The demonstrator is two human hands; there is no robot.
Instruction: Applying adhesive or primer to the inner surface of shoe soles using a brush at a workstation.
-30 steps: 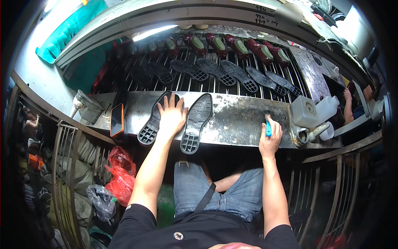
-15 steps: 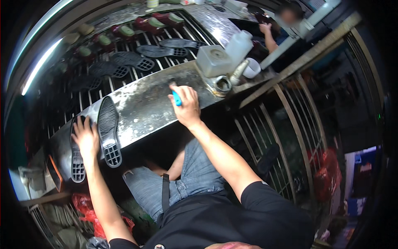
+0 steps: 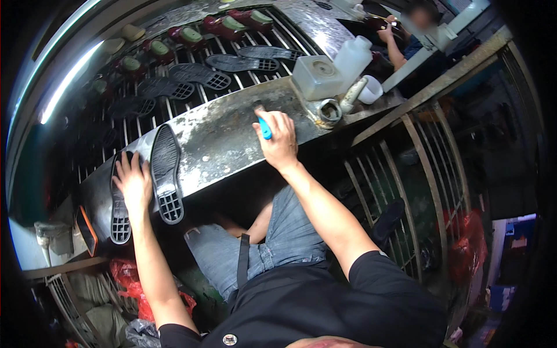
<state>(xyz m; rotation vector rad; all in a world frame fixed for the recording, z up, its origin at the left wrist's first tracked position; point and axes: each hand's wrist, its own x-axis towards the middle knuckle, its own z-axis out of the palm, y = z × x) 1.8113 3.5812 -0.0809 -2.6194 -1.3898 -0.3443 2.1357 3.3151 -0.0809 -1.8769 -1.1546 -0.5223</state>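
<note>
Two black shoe soles lie side by side at the left end of the worn metal work surface [image 3: 217, 136], their grid-patterned heels toward me. On the left sole [image 3: 120, 220] rests my left hand [image 3: 134, 181], flat with the fingers spread. The other sole [image 3: 165, 159] is just right of that hand, its heel jutting past the near edge. My right hand [image 3: 281, 140] is closed around the blue handle of a brush [image 3: 265, 129]. The brush's dark tip points away from me, at the stained metal; whether it touches is unclear.
Beyond the surface, a barred rack [image 3: 200, 110] carries more soles [image 3: 200, 76] and dark red shoes [image 3: 188, 38]. A square translucent container [image 3: 316, 78], a plastic bottle [image 3: 353, 58], a small pot [image 3: 331, 110] and a white cup [image 3: 371, 90] stand right. A co-worker's hand [image 3: 386, 33] shows at far right.
The whole view has shifted, so everything sits farther right and slightly higher. My left hand stays on the left sole, and my right hand still grips the brush over the metal.
</note>
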